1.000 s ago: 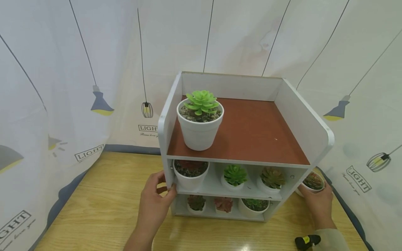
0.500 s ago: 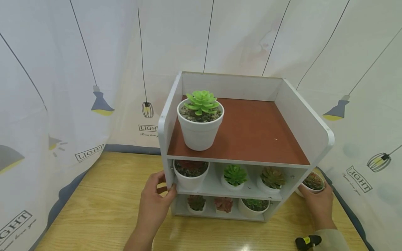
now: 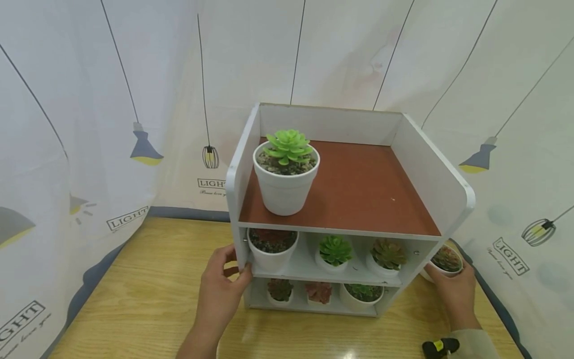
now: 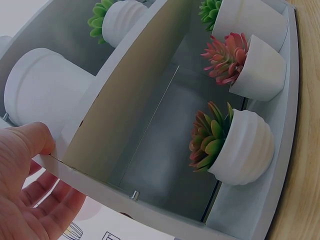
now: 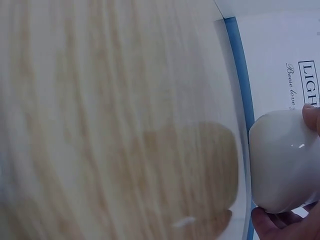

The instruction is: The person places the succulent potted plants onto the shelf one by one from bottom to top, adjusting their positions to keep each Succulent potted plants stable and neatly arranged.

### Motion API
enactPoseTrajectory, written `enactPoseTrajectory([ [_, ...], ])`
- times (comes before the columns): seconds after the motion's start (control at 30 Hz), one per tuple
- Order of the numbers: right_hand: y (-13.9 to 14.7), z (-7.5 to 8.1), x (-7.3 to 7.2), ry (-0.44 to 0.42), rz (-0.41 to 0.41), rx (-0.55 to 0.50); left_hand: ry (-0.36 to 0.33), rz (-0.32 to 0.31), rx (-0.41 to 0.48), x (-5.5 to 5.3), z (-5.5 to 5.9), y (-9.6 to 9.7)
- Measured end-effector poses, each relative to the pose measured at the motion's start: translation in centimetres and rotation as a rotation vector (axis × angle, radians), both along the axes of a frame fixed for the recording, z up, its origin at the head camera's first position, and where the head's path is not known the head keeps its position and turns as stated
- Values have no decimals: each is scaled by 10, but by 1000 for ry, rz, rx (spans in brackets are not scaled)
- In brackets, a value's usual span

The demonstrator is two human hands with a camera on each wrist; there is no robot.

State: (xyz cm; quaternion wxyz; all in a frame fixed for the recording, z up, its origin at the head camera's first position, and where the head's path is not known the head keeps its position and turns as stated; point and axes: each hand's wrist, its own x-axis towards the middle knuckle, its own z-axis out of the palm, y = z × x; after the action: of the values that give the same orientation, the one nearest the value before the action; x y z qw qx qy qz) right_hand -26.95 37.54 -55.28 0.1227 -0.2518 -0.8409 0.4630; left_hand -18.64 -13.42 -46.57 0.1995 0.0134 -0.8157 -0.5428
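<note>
A small white shelf unit (image 3: 354, 187) with a brown top stands on the wooden table. My left hand (image 3: 219, 281) grips its left side panel; in the left wrist view the thumb (image 4: 37, 137) lies at the front edge and the other fingers sit outside the panel. Beyond the unit's right side, my right hand (image 3: 457, 289) holds a potted succulent (image 3: 447, 259), partly hidden by the panel. In the right wrist view its round white pot (image 5: 285, 160) sits between thumb and fingers (image 5: 267, 225). Whether that pot touches the table cannot be told.
A large potted green succulent (image 3: 287, 184) stands at the left of the unit's top. Several potted succulents fill the two lower tiers, among them a green one (image 3: 335, 252) and a red one (image 3: 319, 292). A black and yellow object (image 3: 440, 347) lies by the right sleeve.
</note>
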Motion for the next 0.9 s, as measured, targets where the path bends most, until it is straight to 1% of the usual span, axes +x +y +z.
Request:
enactPoseTrajectory([
  [0.17,2,2,3,-10,23,-1,-9,-1,0,0,-1,0],
  [0.3,1,4,6,-13,37,-6,-4,-3,7,0,-1,-1],
  [0.6,-3,15,13,-28,48,-9,-2,-5,3,-1,-2,0],
  [0.9,-13,34,22,-18,77,-34,-10,6,-6,-3,-4,0],
])
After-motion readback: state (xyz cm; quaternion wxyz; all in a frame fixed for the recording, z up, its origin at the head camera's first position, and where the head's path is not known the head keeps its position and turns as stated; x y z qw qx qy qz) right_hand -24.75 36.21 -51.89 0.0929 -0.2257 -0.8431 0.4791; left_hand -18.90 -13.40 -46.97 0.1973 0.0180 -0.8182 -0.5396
